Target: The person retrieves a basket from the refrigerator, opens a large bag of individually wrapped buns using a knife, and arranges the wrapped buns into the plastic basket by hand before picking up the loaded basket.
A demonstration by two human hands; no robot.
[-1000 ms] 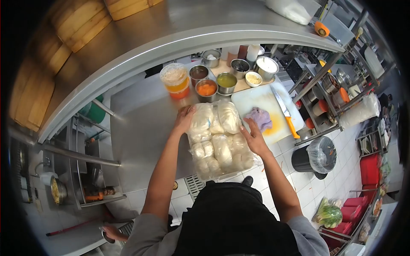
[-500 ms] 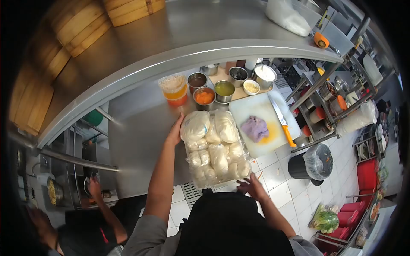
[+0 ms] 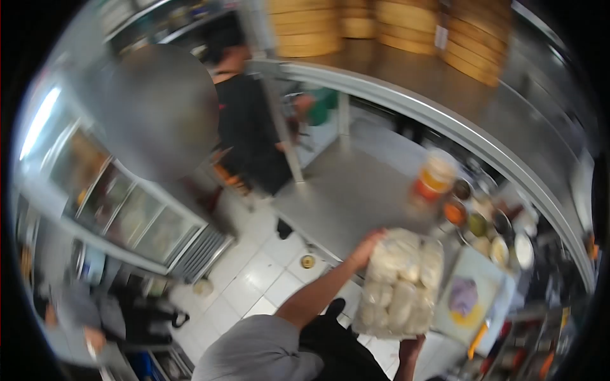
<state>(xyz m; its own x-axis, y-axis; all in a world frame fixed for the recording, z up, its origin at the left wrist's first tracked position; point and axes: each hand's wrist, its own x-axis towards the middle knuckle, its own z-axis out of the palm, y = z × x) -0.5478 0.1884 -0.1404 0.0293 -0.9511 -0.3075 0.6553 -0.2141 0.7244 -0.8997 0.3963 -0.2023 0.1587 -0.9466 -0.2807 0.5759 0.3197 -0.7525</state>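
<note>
A tray-like pack of pale, round dough balls (image 3: 401,282) in clear plastic bags is held in front of my body. My left hand (image 3: 367,247) grips its far left edge, fingers partly hidden beneath. At the near edge, my right hand (image 3: 412,346) holds the pack from below, with most fingers out of sight. Just right of the pack lies a white cutting board (image 3: 454,311), bearing a purple lump of dough (image 3: 464,296) and a knife with an orange handle (image 3: 476,341).
A steel table (image 3: 356,197) carries a tub of orange liquid (image 3: 434,178) and several small containers. Bamboo steamers (image 3: 406,25) stand on the shelf above. One person in black (image 3: 248,127) works at the far left, another person (image 3: 95,311) nearer. A glass-door fridge (image 3: 136,213) stands left.
My view has swung left, bringing the fridge and two people into sight. My right hand, apart from the pack's corner before, now holds its near edge. The left hand keeps its grip.
</note>
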